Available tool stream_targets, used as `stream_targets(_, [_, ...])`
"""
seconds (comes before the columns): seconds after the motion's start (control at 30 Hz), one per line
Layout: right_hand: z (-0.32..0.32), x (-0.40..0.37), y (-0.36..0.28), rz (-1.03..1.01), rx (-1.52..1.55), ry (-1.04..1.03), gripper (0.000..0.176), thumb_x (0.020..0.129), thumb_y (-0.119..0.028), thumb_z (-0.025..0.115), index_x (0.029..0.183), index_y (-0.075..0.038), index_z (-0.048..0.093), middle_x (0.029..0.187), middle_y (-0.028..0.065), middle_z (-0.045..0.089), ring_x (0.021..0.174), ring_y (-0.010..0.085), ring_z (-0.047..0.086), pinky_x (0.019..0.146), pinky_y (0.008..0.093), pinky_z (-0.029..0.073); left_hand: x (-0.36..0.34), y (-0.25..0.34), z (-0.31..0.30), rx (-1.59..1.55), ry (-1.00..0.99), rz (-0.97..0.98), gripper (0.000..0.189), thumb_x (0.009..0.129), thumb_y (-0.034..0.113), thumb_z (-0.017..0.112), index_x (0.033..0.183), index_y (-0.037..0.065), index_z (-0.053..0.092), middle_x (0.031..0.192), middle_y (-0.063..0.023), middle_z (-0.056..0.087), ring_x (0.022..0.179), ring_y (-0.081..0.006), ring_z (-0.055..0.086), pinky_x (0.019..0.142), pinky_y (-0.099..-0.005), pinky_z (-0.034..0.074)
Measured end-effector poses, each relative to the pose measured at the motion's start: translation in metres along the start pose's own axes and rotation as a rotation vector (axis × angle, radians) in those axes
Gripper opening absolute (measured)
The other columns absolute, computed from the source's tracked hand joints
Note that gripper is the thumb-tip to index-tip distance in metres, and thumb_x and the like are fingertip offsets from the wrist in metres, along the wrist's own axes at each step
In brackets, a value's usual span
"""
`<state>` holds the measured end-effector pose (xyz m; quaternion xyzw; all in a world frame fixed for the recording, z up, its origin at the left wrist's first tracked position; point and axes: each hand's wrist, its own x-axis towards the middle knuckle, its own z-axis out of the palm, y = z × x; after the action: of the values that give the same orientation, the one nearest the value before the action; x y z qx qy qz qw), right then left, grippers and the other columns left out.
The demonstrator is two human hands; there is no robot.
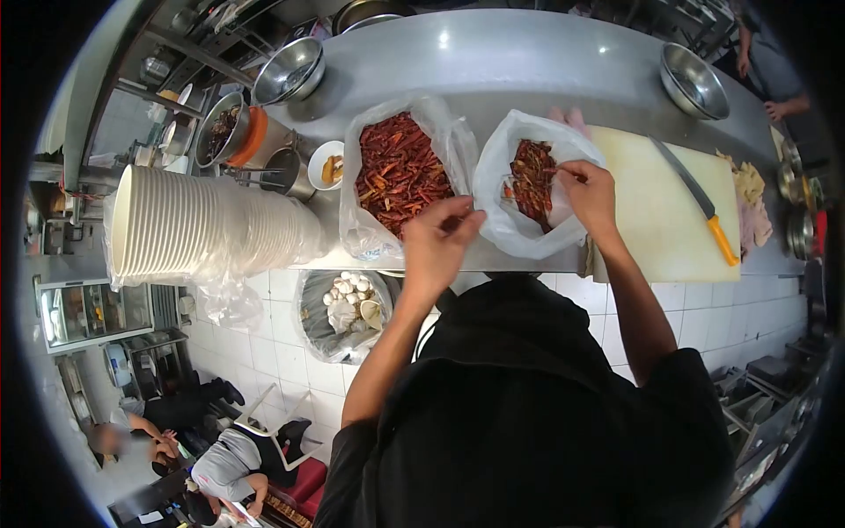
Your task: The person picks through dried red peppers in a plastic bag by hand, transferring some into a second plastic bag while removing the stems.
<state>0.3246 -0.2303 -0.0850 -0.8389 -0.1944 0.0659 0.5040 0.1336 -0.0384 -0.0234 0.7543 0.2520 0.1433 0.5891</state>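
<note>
Two plastic bags of dried red chilies stand side by side on the steel counter. The fuller clear bag [459,145] is on the left, heaped with chilies [398,163]. A smaller pile of darker chilies [532,180] lies inside the white bag [506,231] on the right. My left hand [440,238] hovers at the near right edge of the fuller bag, thumb and fingers drawn together towards the white bag. Over the right side of the white bag, my right hand [590,195] has its fingertips pinched beside the chilies. What either pinch holds I cannot tell.
A cutting board [638,211] with a yellow-handled knife [704,202] lies to the right. Stacked white tubs [176,220] in plastic stand left, near a white bowl [326,165]. Steel bowls [695,81] sit farther back. Below the counter is a lined bin [308,326]. Other people [231,462] are lower left.
</note>
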Motion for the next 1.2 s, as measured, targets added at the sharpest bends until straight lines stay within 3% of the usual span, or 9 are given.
stream_targets(0.1, [-0.001, -0.021, -0.001, 0.548, 0.821, -0.13, 0.021, 0.088, -0.009, 0.071, 0.107, 0.001, 0.067, 0.093, 0.006, 0.071, 0.071, 0.013, 0.063, 0.067, 0.0285, 0.051, 0.009, -0.001, 0.027, -0.007, -0.131, 0.015, 0.029, 0.088, 0.01, 0.077, 0.113, -0.004, 0.071, 0.092, -0.0068, 0.073, 0.08, -0.0098, 0.064, 0.073, -0.0243, 0.051])
stream_targets(0.33, [0.024, -0.065, -0.051, 0.542, 1.182, -0.201, 0.019, 0.09, -0.006, 0.07, 0.107, 0.002, 0.067, 0.093, 0.0072, 0.071, 0.069, 0.0102, 0.06, 0.064, 0.0241, 0.048, 0.018, 0.006, 0.056, -0.136, -0.116, 0.101, 0.025, 0.09, 0.014, 0.075, 0.109, -0.003, 0.073, 0.09, -0.0064, 0.073, 0.08, -0.0083, 0.063, 0.075, -0.0234, 0.051])
stream_targets(0.47, [0.026, -0.065, -0.07, 0.435, 0.804, -0.255, 0.015, 0.088, -0.011, 0.073, 0.095, 0.003, 0.072, 0.082, 0.005, 0.07, 0.069, 0.0095, 0.061, 0.062, 0.0232, 0.048, 0.016, 0.002, 0.03, -0.195, -0.044, -0.003, 0.018, 0.093, 0.011, 0.07, 0.103, -0.003, 0.074, 0.082, -0.0036, 0.071, 0.076, -0.008, 0.062, 0.07, -0.023, 0.05])
stream_targets(0.5, [0.026, -0.061, -0.065, 0.348, 0.568, -0.206, 0.013, 0.086, -0.009, 0.073, 0.09, 0.003, 0.074, 0.08, 0.0101, 0.072, 0.069, 0.0195, 0.066, 0.064, 0.0291, 0.052, 0.019, 0.0, 0.017, -0.175, -0.004, -0.046, 0.017, 0.093, 0.011, 0.07, 0.101, -0.004, 0.074, 0.082, -0.0029, 0.071, 0.076, -0.0075, 0.062, 0.07, -0.0225, 0.05])
stream_targets(0.6, [0.019, -0.042, -0.021, -0.205, -0.197, 0.034, 0.014, 0.083, -0.007, 0.069, 0.094, 0.0, 0.074, 0.084, 0.0179, 0.072, 0.073, 0.0338, 0.068, 0.071, 0.0383, 0.055, 0.034, -0.02, -0.026, -0.035, 0.147, 0.09, 0.019, 0.091, 0.012, 0.071, 0.101, -0.004, 0.074, 0.085, -0.0073, 0.074, 0.078, -0.012, 0.064, 0.073, -0.026, 0.051])
stream_targets(0.7, [0.013, -0.015, 0.007, -0.225, -0.357, 0.03, 0.016, 0.081, -0.007, 0.065, 0.093, -0.002, 0.075, 0.089, 0.0226, 0.07, 0.081, 0.0418, 0.066, 0.078, 0.046, 0.054, 0.06, -0.036, -0.065, 0.374, 0.247, 0.215, 0.024, 0.086, 0.015, 0.075, 0.103, -0.002, 0.074, 0.089, -0.0148, 0.074, 0.079, -0.0255, 0.069, 0.077, -0.0342, 0.053])
stream_targets(0.83, [0.023, 0.021, 0.012, -0.271, -0.546, -0.019, 0.014, 0.082, -0.013, 0.064, 0.086, -0.003, 0.073, 0.09, 0.0207, 0.069, 0.087, 0.0389, 0.067, 0.082, 0.0475, 0.053, 0.073, -0.04, -0.082, 0.766, 0.283, 0.282, 0.033, 0.079, 0.02, 0.079, 0.105, 0.001, 0.074, 0.093, -0.0193, 0.07, 0.083, -0.0375, 0.068, 0.079, -0.0428, 0.053])
stream_targets(1.0, [0.034, 0.048, 0.012, -0.181, -0.816, -0.211, 0.017, 0.078, -0.015, 0.065, 0.088, -0.003, 0.073, 0.092, 0.0213, 0.07, 0.089, 0.0378, 0.068, 0.086, 0.0468, 0.053, 0.053, -0.015, -0.07, 0.637, 0.353, 0.263, 0.033, 0.077, 0.018, 0.08, 0.104, 0.0, 0.073, 0.089, -0.0164, 0.068, 0.078, -0.0327, 0.067, 0.074, -0.0411, 0.053])
stream_targets(1.2, [0.034, 0.045, 0.014, -0.162, -0.672, -0.257, 0.023, 0.078, -0.013, 0.066, 0.097, -0.002, 0.074, 0.099, 0.0225, 0.07, 0.096, 0.0391, 0.067, 0.09, 0.0478, 0.051, 0.033, 0.002, -0.044, 0.447, 0.318, 0.266, 0.029, 0.079, 0.015, 0.079, 0.103, -0.001, 0.073, 0.087, -0.0148, 0.067, 0.069, -0.0285, 0.065, 0.069, -0.0382, 0.052])
